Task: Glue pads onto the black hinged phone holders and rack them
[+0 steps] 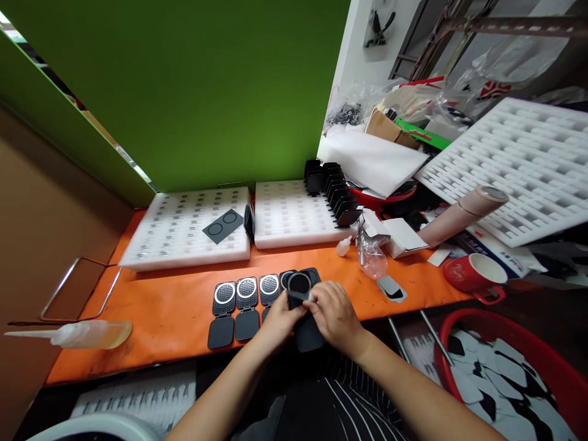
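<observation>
My left hand (281,320) and my right hand (334,316) meet over a black hinged plastic case (304,306) near the front edge of the orange table (151,306). Both hands are closed on it, the fingertips pinching around its round ring end. A small whitish piece shows between the fingertips; I cannot make out what it is. To the left, three similar black cases with silver mesh discs (247,288) lie open in a row.
Two white foam trays (184,229) stand at the back, one bearing a flat black plate (223,225). A row of upright black cases (334,191) stands right of them. A glue bottle (87,334) lies left. A red mug (474,273) and red basin (519,373) are right.
</observation>
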The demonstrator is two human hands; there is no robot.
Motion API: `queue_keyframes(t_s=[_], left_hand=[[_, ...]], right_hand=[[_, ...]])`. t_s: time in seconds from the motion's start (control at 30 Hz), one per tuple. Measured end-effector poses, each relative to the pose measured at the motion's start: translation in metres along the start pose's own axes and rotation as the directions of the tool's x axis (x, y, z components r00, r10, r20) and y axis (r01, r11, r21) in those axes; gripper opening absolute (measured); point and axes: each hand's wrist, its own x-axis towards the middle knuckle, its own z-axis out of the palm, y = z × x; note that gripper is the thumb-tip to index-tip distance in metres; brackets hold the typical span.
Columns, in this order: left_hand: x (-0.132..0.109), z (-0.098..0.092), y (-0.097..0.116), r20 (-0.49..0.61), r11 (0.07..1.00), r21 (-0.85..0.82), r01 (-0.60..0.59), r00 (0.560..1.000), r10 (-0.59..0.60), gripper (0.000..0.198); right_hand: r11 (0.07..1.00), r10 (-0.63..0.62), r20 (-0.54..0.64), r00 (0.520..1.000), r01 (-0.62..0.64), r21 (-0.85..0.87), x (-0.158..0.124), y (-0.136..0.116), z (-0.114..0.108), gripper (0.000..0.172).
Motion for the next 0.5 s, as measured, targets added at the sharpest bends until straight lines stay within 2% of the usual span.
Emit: queue_keyframes(t_s=[0.07, 0.1, 0.13, 0.2, 0.3, 0.4, 0.5], left_hand=[[0.001, -0.002, 0.006, -0.032, 0.999, 0.042, -0.007, 0.999, 0.008, 0.03], [0.001, -0.003, 0.008, -0.022, 0.999, 0.046, -0.007, 1.0, 0.008, 0.031], [0.0, -0.003, 0.01, 0.003, 0.999, 0.038, 0.0, 1.0, 0.0, 0.033], [-0.002, -0.003, 0.013, 0.068, 1.0, 0.001, 0.029, 0.997, -0.029, 0.042], [-0.005, -0.002, 0.012, 0.126, 0.998, -0.032, 0.05, 0.991, -0.046, 0.05], [-0.006, -0.004, 0.007, 0.132, 0.999, -0.033, 0.023, 0.991, -0.019, 0.052], [-0.005, -0.008, 0.003, 0.151, 1.0, -0.013, -0.018, 0.988, 0.019, 0.053]], right_hand=[[0.995, -0.086, 0.008, 0.996, 0.086, 0.045, -0.003, -0.004, -0.004, 0.005], [0.994, -0.08, -0.003, 0.997, 0.08, 0.079, -0.002, -0.005, -0.005, 0.004], [0.992, -0.034, -0.019, 0.999, 0.036, 0.117, 0.0, -0.004, -0.007, 0.004], [0.971, 0.139, -0.034, 0.99, -0.13, 0.199, 0.007, 0.0, -0.008, 0.007], [0.886, 0.366, 0.059, 0.929, -0.367, 0.283, 0.02, 0.008, -0.008, 0.012], [0.844, 0.436, 0.129, 0.89, -0.455, 0.283, 0.025, 0.009, -0.007, 0.013], [0.854, 0.43, 0.111, 0.896, -0.444, 0.272, 0.023, 0.006, -0.007, 0.01]])
